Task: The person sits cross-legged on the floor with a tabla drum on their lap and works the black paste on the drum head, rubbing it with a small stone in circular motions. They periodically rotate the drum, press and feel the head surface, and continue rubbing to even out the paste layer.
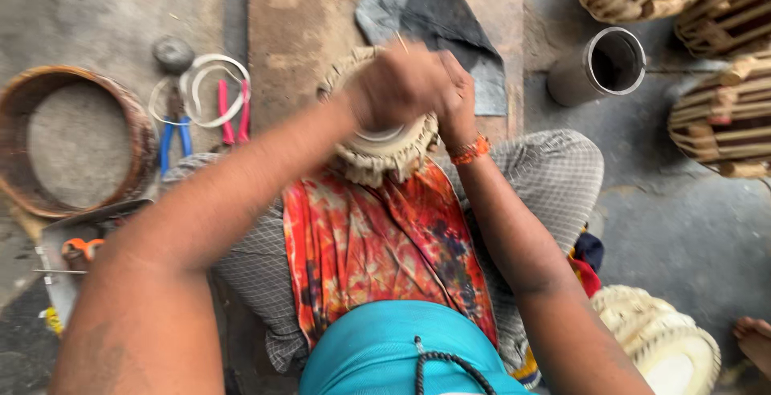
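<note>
Both hands meet at about 12 o'clock from the person's lap, pressed together over a round, pale drum head with a braided cream-coloured rim (384, 156). The left hand (399, 83) is closed in a fist on top of the drum head, though what it grips is blurred. The right hand (456, 98) curls shut against it at 3 o'clock, its wrist bearing an orange thread band (471, 151). The drum head lies directly under and slightly toward 6 o'clock of the two hands, resting on a red and orange patterned cloth (385, 242) spread over the lap.

At 9 o'clock from the hands, on the grey floor, lie blue-handled pliers (174, 134), red-handled pliers (233, 112) and a coil of pale strip (215, 86), with a round brown wooden hoop (20, 122) further out. At 2 o'clock stands a grey metal cylinder (598, 70), well apart, near slatted wooden drum shells (723, 114). Another pale drum (662, 339) sits at 5 o'clock.
</note>
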